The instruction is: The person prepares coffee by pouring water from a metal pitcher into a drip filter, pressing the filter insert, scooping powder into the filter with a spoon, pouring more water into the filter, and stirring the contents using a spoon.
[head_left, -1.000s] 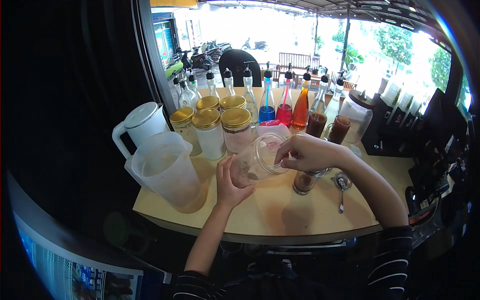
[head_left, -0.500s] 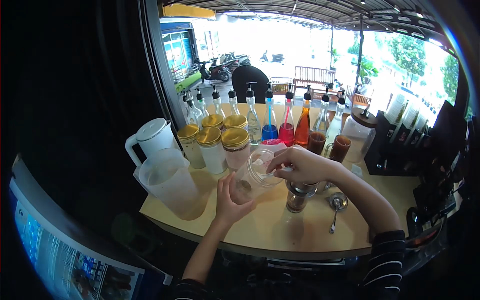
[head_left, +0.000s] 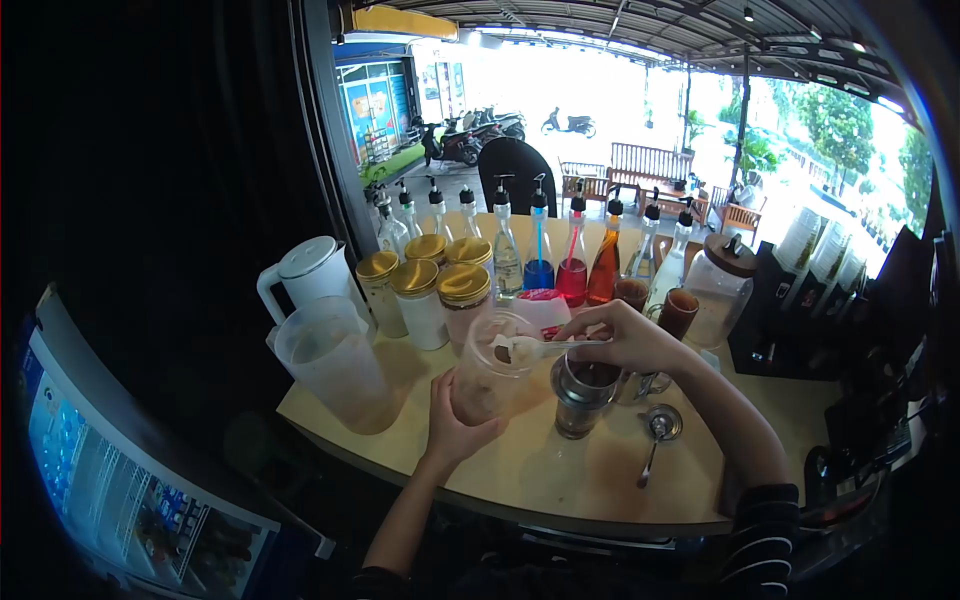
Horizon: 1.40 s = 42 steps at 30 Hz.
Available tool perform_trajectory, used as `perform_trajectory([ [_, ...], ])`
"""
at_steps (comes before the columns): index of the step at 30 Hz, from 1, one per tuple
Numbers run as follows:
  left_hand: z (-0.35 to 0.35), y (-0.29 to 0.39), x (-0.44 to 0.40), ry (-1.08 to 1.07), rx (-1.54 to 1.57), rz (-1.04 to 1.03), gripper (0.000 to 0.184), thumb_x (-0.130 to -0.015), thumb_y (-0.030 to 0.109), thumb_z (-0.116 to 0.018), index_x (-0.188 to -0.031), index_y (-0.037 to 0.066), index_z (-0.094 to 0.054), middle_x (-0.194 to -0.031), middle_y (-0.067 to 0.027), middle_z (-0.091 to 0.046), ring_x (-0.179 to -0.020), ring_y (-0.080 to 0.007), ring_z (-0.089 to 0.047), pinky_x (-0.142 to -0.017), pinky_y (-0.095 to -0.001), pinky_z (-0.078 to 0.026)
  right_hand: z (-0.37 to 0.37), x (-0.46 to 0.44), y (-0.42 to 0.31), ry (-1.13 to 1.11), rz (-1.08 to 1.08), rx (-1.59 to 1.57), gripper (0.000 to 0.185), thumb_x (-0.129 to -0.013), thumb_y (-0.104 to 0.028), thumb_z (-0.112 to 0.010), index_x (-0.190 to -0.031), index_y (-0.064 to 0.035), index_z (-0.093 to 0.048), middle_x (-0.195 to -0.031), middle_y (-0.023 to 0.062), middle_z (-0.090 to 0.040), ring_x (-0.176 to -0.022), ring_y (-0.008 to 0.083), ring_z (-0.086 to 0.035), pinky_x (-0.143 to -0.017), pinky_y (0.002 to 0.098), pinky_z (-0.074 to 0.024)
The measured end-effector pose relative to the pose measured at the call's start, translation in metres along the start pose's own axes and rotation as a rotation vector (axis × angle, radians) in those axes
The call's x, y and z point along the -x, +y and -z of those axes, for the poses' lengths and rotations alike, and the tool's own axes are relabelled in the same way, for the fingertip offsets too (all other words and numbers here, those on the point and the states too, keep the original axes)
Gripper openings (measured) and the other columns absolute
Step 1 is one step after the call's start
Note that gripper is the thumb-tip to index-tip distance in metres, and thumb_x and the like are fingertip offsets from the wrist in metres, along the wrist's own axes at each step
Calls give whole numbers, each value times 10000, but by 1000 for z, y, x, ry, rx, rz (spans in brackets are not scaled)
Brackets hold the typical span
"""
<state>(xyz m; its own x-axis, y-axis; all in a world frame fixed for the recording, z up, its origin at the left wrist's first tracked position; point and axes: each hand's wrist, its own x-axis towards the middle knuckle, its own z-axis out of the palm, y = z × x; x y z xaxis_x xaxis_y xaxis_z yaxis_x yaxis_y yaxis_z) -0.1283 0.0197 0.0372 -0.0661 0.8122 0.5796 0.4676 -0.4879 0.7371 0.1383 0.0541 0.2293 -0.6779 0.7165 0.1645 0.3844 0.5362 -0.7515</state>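
My left hand (head_left: pixel 458 422) is wrapped round a clear jar (head_left: pixel 488 388), which is held nearly upright above the counter. My right hand (head_left: pixel 635 338) grips the handle of a pale spoon (head_left: pixel 528 349) over the jar's mouth. Something whitish sits in the spoon's bowl, too small to make out. Just right of the jar stands a glass with a metal drip coffee filter (head_left: pixel 587 378) on top, dark inside. A small metal dish (head_left: pixel 664 420) with a teaspoon (head_left: pixel 648 464) lies farther right.
Gold-lidded jars (head_left: pixel 417 275), a lidded white pitcher (head_left: pixel 308 262) and an open plastic jug (head_left: pixel 335 360) stand at left. Several pump bottles (head_left: pixel 538 268) line the back. Brown-filled glasses (head_left: pixel 677 312), a wooden-lidded jar (head_left: pixel 722 290) and stacked cups (head_left: pixel 800 240) are at right.
The jar has gone from tilted rightward to nearly upright. My right hand has drawn back slightly, and the spoon's bowl now shows at the jar's mouth. The camera view has shifted a little.
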Motion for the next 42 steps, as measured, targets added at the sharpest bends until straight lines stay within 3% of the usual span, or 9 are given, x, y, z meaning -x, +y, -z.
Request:
perform_trajectory([
  [3, -8, -20, 4, 47, 65, 66, 945, -544, 218, -865, -1286, 0, -322, -1196, -151, -417, -1139, -271, -458, -955, -391, -406, 7, 17, 1, 94, -46, -63, 271, -831, -134, -669, -1070, -7, -665, -979, 93, -668, -927, 124, -615, -865, 303, -484],
  [4, -9, -24, 5, 44, 76, 62, 945, -544, 218, -865, -1286, 0, -322, -1196, -151, -417, -1139, -271, -458, -955, -391, -406, 10, 22, 9, 141, -11, 43, 268, -828, -129, -672, -1071, -16, -666, -914, 82, -653, -849, 113, -600, -809, 292, -480],
  [8, -10, -21, 4, 76, 138, 153, 916, -556, 223, -870, -1249, 0, -314, -1176, -157, -446, -1119, -263, -474, -935, -396, -412, 17, 57, 1, 245, -61, 56, 251, -842, -132, -678, -1073, -34, -676, -876, 50, -621, -826, 101, -589, -776, 267, -487],
  [12, -9, -15, 1, 69, 107, 186, 887, -565, 214, -868, -1230, -1, -321, -1172, -164, -464, -1107, -260, -492, -923, -395, -428, 19, 84, -3, 372, -103, 220, 244, -820, -98, -667, -1057, -43, -680, -823, 60, -596, -763, 154, -583, -714, 287, -466],
  [17, -12, -17, -1, 63, 172, 206, 882, -566, 197, -865, -1230, -7, -321, -1165, -163, -473, -1099, -260, -507, -918, -388, -437, 16, 99, 11, 468, -205, 229, 225, -819, -104, -680, -1034, -38, -686, -804, 71, -590, -716, 143, -570, -642, 303, -437],
  [19, -12, -19, 0, 62, 181, 213, 881, -567, 193, -864, -1230, -8, -321, -1168, -163, -473, -1102, -260, -509, -918, -385, -438, 14, 102, 18, 486, -161, 299, 223, -822, -80, -690, -1039, -28, -684, -809, 65, -596, -656, 108, -519, -571, 249, -404],
  [38, -12, -13, -1, 72, 198, 197, 858, -578, 188, -850, -1231, 6, -323, -1177, -152, -473, -1105, -248, -513, -917, -377, -445, 7, 89, 30, 500, -112, 399, 211, -833, -71, -664, -1043, -51, -682, -762, 56, -559, -586, 136, -488, -542, 285, -393],
  [40, -12, -15, -1, 66, 193, 195, 853, -578, 188, -849, -1226, 7, -325, -1175, -151, -473, -1102, -246, -513, -914, -375, -446, 6, 89, 31, 512, -137, 381, 222, -856, -133, -639, -1068, -77, -675, -785, 63, -545, -599, 181, -541, -572, 327, -435],
  [42, -12, -20, 0, 66, 157, 188, 847, -582, 192, -849, -1222, 7, -326, -1167, -148, -478, -1094, -242, -518, -909, -373, -450, 4, 89, 36, 513, -124, 373, 223, -856, -129, -639, -1071, -81, -675, -779, 57, -535, -589, 166, -522, -564, 318, -427],
])
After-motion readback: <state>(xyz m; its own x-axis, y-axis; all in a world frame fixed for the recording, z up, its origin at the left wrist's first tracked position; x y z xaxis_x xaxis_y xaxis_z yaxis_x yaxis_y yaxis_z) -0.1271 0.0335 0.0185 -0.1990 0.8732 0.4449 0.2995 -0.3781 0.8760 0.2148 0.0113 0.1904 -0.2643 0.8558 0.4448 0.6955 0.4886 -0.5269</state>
